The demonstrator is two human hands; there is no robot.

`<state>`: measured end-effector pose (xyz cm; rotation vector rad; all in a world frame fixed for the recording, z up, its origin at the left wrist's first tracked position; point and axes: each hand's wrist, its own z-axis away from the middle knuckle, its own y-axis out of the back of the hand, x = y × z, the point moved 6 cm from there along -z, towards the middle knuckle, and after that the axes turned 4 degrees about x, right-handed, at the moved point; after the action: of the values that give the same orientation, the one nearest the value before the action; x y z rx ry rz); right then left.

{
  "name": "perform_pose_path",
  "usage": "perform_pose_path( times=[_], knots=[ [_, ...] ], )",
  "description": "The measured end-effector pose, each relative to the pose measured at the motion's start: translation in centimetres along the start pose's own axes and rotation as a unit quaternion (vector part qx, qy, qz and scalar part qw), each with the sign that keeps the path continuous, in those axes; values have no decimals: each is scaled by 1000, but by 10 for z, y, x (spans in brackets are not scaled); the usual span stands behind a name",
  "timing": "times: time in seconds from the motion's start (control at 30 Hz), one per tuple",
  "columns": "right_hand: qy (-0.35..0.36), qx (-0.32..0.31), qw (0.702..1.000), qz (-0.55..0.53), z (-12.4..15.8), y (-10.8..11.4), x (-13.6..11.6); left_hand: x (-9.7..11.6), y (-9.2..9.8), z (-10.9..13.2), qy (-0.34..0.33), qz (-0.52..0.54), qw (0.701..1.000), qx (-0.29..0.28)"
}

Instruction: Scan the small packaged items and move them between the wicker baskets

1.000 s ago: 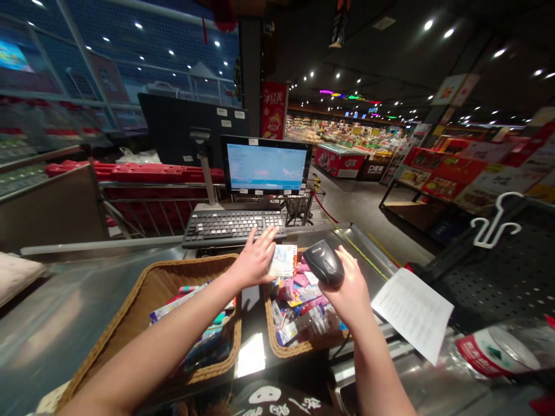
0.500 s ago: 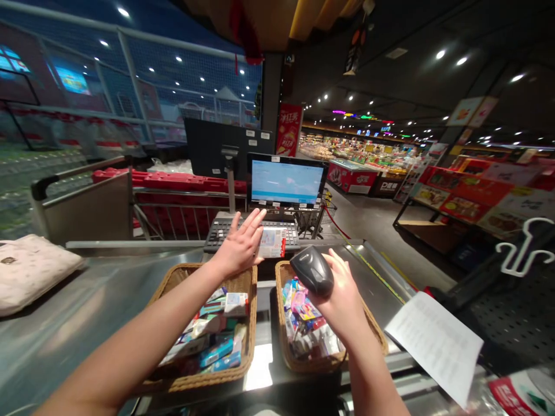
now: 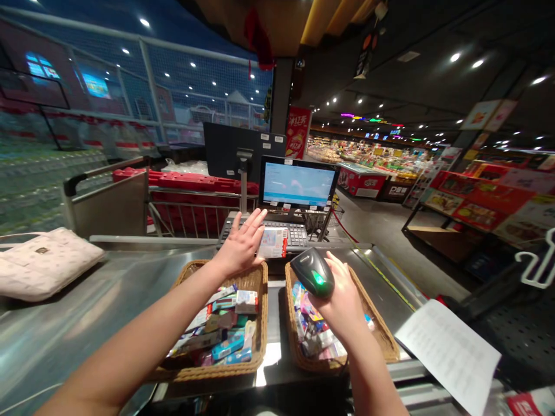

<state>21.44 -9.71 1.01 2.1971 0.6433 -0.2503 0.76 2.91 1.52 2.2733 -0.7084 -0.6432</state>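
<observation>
My left hand (image 3: 243,245) grips a small flat box (image 3: 273,242), white with a red end, by its left side; the fingers point up and forward. In my right hand (image 3: 342,294) is a black barcode scanner (image 3: 312,270), its head aimed toward the box and a green light glowing on its top. Beneath my left forearm sits a wicker basket (image 3: 262,323) of small packaged goods, among them a similar white box (image 3: 247,301) and blue packs (image 3: 228,345). Under the scanner stands a second wicker basket (image 3: 385,341) with colourful small packets (image 3: 314,329).
Beyond the baskets are a keyboard (image 3: 296,234) and a lit screen (image 3: 299,184). A pale handbag (image 3: 52,260) lies on the metal counter (image 3: 139,271) at left. To the right are a printed sheet (image 3: 451,352) and white hangers (image 3: 537,266). Shopping carts (image 3: 195,214) stand behind.
A green light has come on at the scanner. The surroundings have shifted to the right in view as my head turned slightly left; both hands keep their holds.
</observation>
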Motion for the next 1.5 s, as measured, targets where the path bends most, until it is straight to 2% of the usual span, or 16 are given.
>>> perform_pose_path(
  times=[0.33,0.6,0.77,1.0,1.3,1.5],
  knots=[
    [13,-2,1000,-14,1,-18,-15,-16,-1,27,28,23,999,-19],
    [29,-13,999,-36,-1,-39,-29,-31,4,56,49,13,997,-59],
    [36,-22,998,-48,0,-53,-38,-41,0,81,63,18,994,-91],
    [27,-41,997,-55,2,-70,-47,-53,-23,127,68,23,985,-156],
    [-10,-105,993,-50,5,-93,-55,-61,-57,177,68,50,964,-250],
    [-18,-118,992,-51,5,-99,-53,-59,-93,210,48,82,937,-337]
  ],
)
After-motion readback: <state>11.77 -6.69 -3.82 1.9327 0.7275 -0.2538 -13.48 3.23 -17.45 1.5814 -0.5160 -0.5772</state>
